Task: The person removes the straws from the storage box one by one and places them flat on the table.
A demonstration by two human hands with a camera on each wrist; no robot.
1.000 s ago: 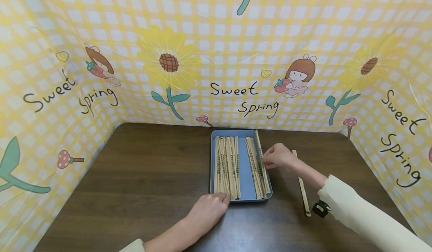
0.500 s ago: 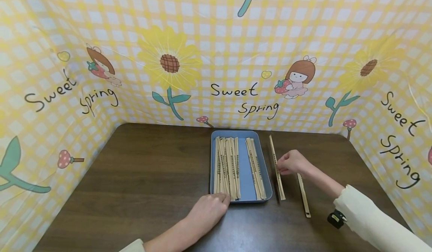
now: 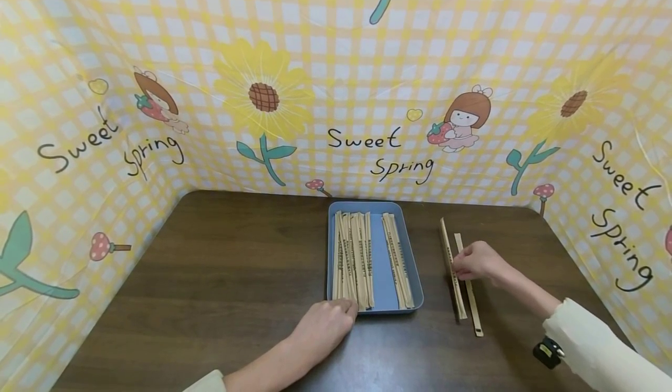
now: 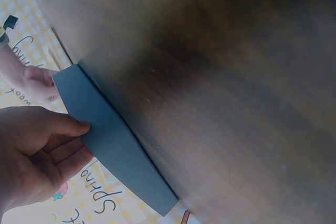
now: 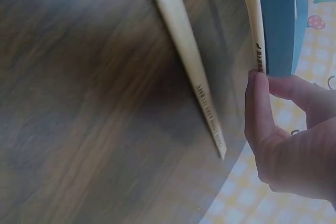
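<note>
My left hand (image 3: 325,325) grips the near rim of a shallow blue tray (image 3: 383,275). In the left wrist view, the thumb presses the outer wall while the fingers lie behind it. To the right of the tray, my right hand (image 3: 478,261) pinches a slim, paper-wrapped stick (image 3: 445,237) with printed lettering near its middle. The right wrist view has that stick (image 5: 255,19) between thumb and forefinger, overlapping the tray beyond. A second wrapped stick (image 3: 476,316), with a small dark window at one end, lies on the table beside it, partly hidden by the right hand.
Several wrapped sticks (image 3: 354,258) lie side by side along the tray's left, and a smaller group (image 3: 398,263) on its right, with a blue gap between. The brown table (image 3: 226,263) meets a yellow checked cloth (image 3: 294,7) at the back and sides.
My right hand has lifted the held stick from the tray's right edge and carried it rightward, alongside the lying stick. The left hand and tray have stayed put.
</note>
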